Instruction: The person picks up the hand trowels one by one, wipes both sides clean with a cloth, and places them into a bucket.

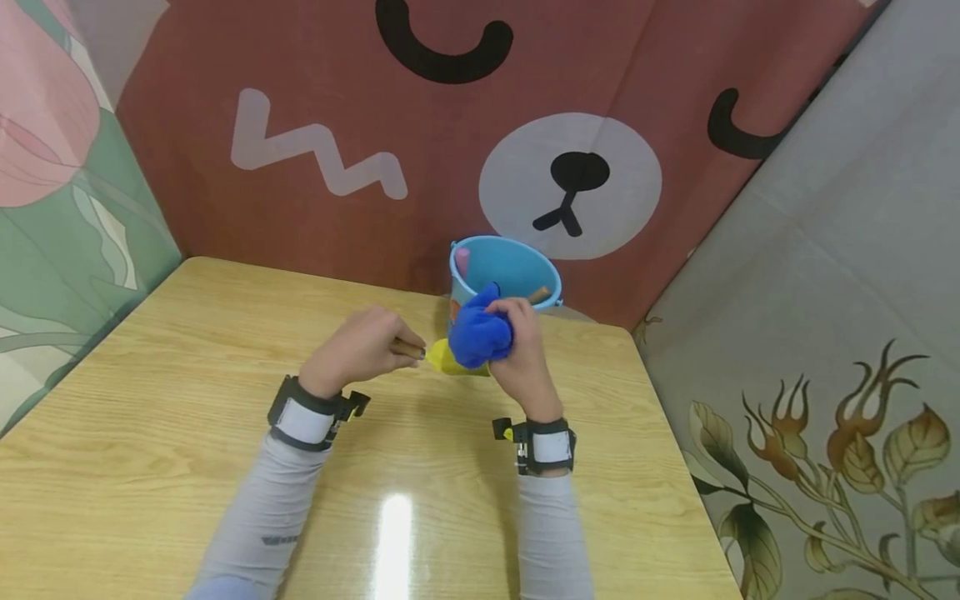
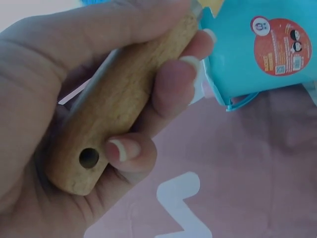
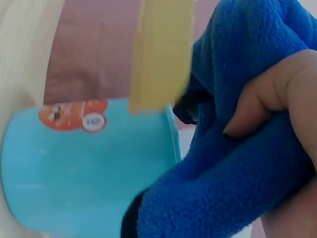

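My left hand [image 1: 363,350] grips the wooden handle [image 2: 119,104] of a hand trowel; a hole shows near the handle's end. The trowel's yellow blade [image 1: 450,360] points right, toward my other hand. My right hand [image 1: 525,367] holds a bunched blue plush cloth [image 1: 480,335] with black edging. In the right wrist view the yellow blade [image 3: 163,54] is beside the cloth [image 3: 223,183]; whether they touch I cannot tell. Just behind both hands stands a light blue bucket [image 1: 506,250], partly covered by the cloth and right hand in the head view.
Inside the bucket are a pink piece [image 1: 462,262] and a wooden handle end [image 1: 538,294]. The bucket stands near the back edge of the wood-grain table [image 1: 360,500]. Printed cloth [image 1: 322,217] hangs behind the table, with a patterned curtain [image 1: 810,333] along the right side.
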The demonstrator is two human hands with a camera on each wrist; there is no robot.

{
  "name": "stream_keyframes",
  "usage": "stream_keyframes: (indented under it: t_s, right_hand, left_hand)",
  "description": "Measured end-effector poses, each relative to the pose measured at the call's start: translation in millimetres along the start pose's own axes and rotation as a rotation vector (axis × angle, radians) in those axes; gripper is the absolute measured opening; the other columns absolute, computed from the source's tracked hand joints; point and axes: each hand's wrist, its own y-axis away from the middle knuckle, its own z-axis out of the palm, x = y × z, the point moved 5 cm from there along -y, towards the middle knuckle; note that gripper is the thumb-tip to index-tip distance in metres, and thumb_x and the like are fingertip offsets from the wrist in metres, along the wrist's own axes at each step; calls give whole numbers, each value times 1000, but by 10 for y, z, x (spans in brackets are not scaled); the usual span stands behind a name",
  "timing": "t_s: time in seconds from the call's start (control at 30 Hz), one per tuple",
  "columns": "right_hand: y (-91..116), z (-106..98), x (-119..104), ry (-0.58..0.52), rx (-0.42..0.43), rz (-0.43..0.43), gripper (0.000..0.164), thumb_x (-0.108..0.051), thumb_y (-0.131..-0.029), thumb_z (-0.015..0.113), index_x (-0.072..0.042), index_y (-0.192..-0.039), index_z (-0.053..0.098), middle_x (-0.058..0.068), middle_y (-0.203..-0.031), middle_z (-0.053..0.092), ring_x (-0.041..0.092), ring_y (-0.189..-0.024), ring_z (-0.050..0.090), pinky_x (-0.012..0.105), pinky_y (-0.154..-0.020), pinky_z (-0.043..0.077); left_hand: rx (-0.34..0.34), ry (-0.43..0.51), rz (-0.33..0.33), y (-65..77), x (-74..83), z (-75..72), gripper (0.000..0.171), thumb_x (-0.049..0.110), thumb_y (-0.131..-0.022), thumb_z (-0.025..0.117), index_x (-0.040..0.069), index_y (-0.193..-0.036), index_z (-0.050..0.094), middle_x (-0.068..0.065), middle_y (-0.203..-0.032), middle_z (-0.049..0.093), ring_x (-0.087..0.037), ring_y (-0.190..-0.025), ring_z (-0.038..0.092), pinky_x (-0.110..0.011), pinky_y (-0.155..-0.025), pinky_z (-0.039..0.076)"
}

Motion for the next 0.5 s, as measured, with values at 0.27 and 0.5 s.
stream_keyframes:
  t_s: [0.27, 0.5]
  right_hand:
    - [-9, 249, -136, 33, -154, -12, 54, 18, -72, 76, -10, -117, 62, 15, -121, 55, 34, -126, 50, 53, -107, 47]
    - [5, 263, -169, 23, -176, -13, 49, 18, -76, 75, -9, -115, 65, 16, -122, 56, 35, -126, 48, 56, -107, 46]
  left_hand:
    - [-1, 13, 18, -19, 9, 9, 20, 15, -86, 83, 8, -104, 82, 0, -90, 79, -11, -79, 75, -31, -71, 62]
    - [10, 23, 10, 11, -10, -37, 23, 14, -85, 84, 7, -106, 81, -2, -92, 79, -12, -80, 75, -32, -72, 62]
